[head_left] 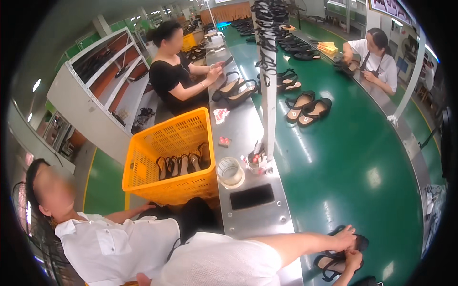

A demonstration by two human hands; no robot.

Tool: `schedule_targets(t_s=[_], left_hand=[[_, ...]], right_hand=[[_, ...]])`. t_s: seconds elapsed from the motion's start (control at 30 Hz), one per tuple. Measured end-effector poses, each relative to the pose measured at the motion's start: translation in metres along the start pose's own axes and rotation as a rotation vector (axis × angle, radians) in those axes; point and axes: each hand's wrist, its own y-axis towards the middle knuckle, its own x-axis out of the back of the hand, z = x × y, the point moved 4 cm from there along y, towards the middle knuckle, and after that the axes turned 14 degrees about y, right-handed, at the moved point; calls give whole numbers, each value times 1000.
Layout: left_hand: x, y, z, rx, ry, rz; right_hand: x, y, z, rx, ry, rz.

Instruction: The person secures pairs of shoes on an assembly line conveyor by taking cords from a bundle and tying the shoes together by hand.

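Black strappy sandals point(339, 255) lie on the green conveyor surface point(348, 167) at near right; we see our left hand point(347, 237) gripping the farther sandal's strap, our right hand point(354, 260) closed on the nearer one.

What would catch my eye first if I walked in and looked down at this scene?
Probably the bright orange basket left of the steel counter, with sandals lined up inside. Next, the glossy green conveyor belt carrying pairs of black sandals. At the bottom right, the person's left hand and right hand touch another black sandal.
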Motion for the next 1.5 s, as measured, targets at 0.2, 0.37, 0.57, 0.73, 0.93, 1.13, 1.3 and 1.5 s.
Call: schedule_targets(t_s=[0.2, 0.37, 0.57, 0.73, 0.93, 1.13, 1.3, 1.5], left_hand=[[-13, 6, -3, -45, 129, -19], [-4, 3, -3, -101, -74, -46], [-8, -7, 2, -35, 95, -100], [13, -4, -20, -116, 92, -309], [4, -1, 16, -145, -37, 7], [-5, 7, -9, -205, -82, 49], [-7, 3, -10, -177, -61, 39], [-1, 3, -3, -71, -25, -36]], right_hand=[[3, 2, 3, -9, -23, 13], [5, -1, -3, -36, -50, 29], [6, -15, 19, -7, -74, 43], [-4, 6, -35, 210, -166, 71], [1, -8, 13, -64, -18, 41], [14, -19, -9, -154, 22, -32], [10, -27, -14, -110, 62, -144], [7, -22, -3, -87, 161, -127]])
